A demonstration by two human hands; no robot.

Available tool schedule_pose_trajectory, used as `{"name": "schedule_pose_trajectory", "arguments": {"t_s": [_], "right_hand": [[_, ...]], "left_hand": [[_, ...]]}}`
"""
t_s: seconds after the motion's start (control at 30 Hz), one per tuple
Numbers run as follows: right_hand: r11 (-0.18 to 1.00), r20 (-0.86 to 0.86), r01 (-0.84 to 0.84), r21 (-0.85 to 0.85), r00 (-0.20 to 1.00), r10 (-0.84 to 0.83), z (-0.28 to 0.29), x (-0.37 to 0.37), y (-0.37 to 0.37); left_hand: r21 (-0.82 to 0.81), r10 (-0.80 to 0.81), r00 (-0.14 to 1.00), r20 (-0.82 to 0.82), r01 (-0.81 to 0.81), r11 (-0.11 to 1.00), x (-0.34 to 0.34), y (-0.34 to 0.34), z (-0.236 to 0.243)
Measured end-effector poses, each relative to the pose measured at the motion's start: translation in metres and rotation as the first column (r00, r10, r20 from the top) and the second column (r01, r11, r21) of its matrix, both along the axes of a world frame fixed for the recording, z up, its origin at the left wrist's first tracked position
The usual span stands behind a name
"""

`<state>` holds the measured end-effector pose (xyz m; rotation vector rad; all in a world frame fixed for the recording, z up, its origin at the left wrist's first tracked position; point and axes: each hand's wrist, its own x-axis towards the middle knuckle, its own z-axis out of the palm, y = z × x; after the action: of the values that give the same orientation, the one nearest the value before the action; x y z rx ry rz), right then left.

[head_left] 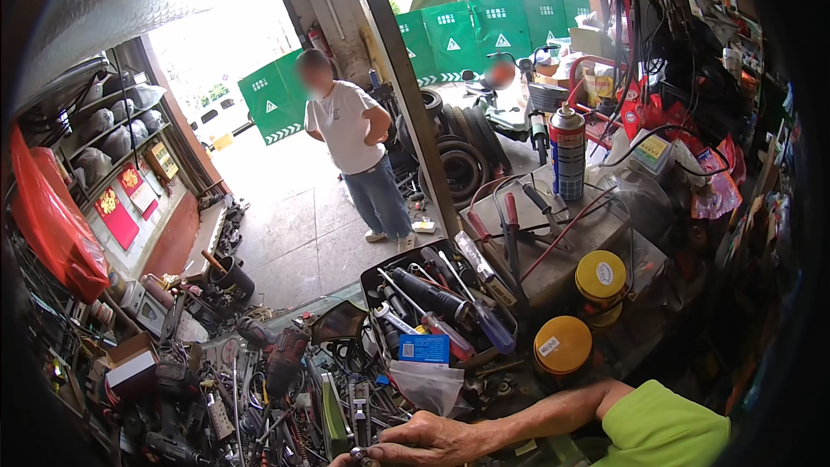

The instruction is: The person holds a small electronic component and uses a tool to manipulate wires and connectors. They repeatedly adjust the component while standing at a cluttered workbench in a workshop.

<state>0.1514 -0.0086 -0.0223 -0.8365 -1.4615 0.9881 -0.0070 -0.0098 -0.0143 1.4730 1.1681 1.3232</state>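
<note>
Fingertips (373, 451) of the right hand (428, 439) are pinched together on a small dark metal part (357, 453) at the very bottom edge of the view; it looks like a nut or short fitting, though it is too small and too close to the rim to name with any certainty. The thumb and forefinger close on it from the right, the other fingers curled loosely behind. A second set of fingertips (339, 461) just shows at the lower edge, touching or nearly touching the same part from the left; this is probably the left hand, but so little of it is in view that its grip cannot be told.

Judging by this, the work seems to be at an early or middle stage: the part is held up just above the clutter, not yet fitted to anything visible, and no tool is in either hand.

Outward from the hand, the right forearm runs back to a bright green sleeve (666, 428). Just beyond the knuckles lies a crumpled clear plastic bag (428, 385) with a blue card (424, 348) above it. Behind these stands a black tray (373, 281) of screwdrivers. Two yellow-lidded tins (563, 344) sit to the right, and a spray can (567, 151) stands farther back on the bench (562, 268). A person in a white shirt (344, 125) stands well apart, near the doorway.
</note>
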Motion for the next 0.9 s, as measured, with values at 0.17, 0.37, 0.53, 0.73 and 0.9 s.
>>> {"name": "schedule_pose_trajectory", "arguments": {"t_s": [0.17, 0.37, 0.53, 0.73, 0.9], "right_hand": [[1.000, 0.033, 0.006, 0.015, 0.999, -0.006, 0.001, 0.002, 0.000], [1.000, 0.042, 0.011, -0.008, 0.999, -0.011, -0.001, 0.000, 0.001], [0.998, 0.067, -0.033, -0.054, 0.997, 0.037, 0.005, 0.004, 0.000], [0.990, 0.406, -0.037, 0.137, 0.914, -0.022, 0.006, 0.015, 0.002], [0.983, 0.394, -0.002, 0.181, 0.917, -0.070, 0.013, 0.016, 0.001]], "left_hand": [[-0.009, -0.004, 1.000, -0.017, 0.004, 1.000, -0.001, -0.001, 0.002], [-0.035, -0.010, 1.000, -0.014, 0.010, 0.999, 0.000, -0.004, 0.007], [-0.026, -0.025, 0.999, -0.037, 0.024, 0.999, 0.000, -0.002, 0.007], [-0.041, -0.035, 0.999, 0.021, 0.036, 0.998, 0.001, 0.000, 0.003], [-0.046, -0.024, 0.999, 0.027, 0.025, 0.999, 0.000, 0.001, 0.000]]}}
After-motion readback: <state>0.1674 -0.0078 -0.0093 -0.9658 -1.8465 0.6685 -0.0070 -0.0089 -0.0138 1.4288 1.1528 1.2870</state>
